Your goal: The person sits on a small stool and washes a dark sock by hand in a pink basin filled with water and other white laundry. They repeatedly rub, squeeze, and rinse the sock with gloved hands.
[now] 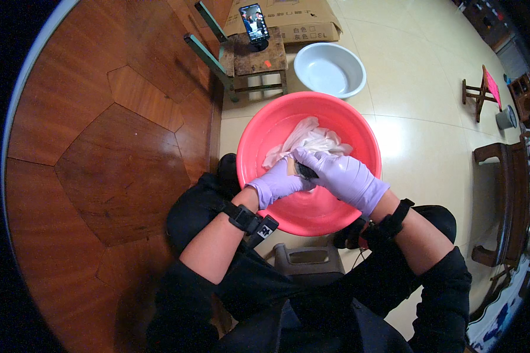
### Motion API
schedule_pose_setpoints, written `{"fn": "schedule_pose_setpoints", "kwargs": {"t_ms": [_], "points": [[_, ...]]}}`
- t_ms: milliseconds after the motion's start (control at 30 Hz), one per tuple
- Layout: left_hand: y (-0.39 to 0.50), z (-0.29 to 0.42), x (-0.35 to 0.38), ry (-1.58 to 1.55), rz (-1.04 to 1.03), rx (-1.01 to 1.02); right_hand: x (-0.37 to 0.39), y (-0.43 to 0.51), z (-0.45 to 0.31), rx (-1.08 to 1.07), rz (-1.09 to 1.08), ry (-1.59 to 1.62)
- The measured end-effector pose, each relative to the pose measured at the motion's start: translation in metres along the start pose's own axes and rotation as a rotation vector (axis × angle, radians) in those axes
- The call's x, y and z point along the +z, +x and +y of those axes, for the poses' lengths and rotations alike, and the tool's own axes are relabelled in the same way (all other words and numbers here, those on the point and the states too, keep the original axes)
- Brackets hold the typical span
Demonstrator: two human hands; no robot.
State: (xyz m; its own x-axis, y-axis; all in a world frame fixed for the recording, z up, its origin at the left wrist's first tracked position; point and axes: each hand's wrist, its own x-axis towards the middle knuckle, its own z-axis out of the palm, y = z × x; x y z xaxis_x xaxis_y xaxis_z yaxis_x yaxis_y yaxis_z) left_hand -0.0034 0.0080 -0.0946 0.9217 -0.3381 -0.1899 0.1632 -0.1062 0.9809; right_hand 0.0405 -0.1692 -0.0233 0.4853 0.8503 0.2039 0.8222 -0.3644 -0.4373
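Note:
Both hands wear thin lavender gloves and meet over a pink plastic basin [274, 216]. Between them is a small dark piece [307, 171], apparently fabric, with a beige part [290, 167] at its left side. My left hand [278, 180] grips it from the left and below. From the right, my right hand [342, 174] closes over it, thumb uppermost; the fingers hide much of the piece. Wet-looking white cloth [311, 137] lies bunched in the basin just beyond the hands.
A pale blue basin [329, 73] stands on the tiled floor behind the pink one. To its left, a worn wooden chair [256, 61] holds a phone [254, 24] on a stand. A cardboard box [300, 20] lies behind. A wooden panel [115, 176] borders the left; a grey plastic stool [309, 260] sits below.

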Motion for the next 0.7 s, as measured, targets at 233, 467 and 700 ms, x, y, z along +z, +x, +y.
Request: {"fn": "schedule_pose_setpoints", "kwargs": {"t_ms": [233,467,700], "points": [[-0.014,0.025,0.004,0.033,0.059,-0.062,0.000,-0.009,-0.003,0.118,-0.048,0.090],[-0.010,0.041,0.000,0.154,0.391,0.208,-0.007,-0.002,0.003,0.432,0.091,0.594],[-0.005,0.047,0.005,0.596,0.685,0.583,-0.023,-0.002,0.015,0.832,0.008,1.543]]}}
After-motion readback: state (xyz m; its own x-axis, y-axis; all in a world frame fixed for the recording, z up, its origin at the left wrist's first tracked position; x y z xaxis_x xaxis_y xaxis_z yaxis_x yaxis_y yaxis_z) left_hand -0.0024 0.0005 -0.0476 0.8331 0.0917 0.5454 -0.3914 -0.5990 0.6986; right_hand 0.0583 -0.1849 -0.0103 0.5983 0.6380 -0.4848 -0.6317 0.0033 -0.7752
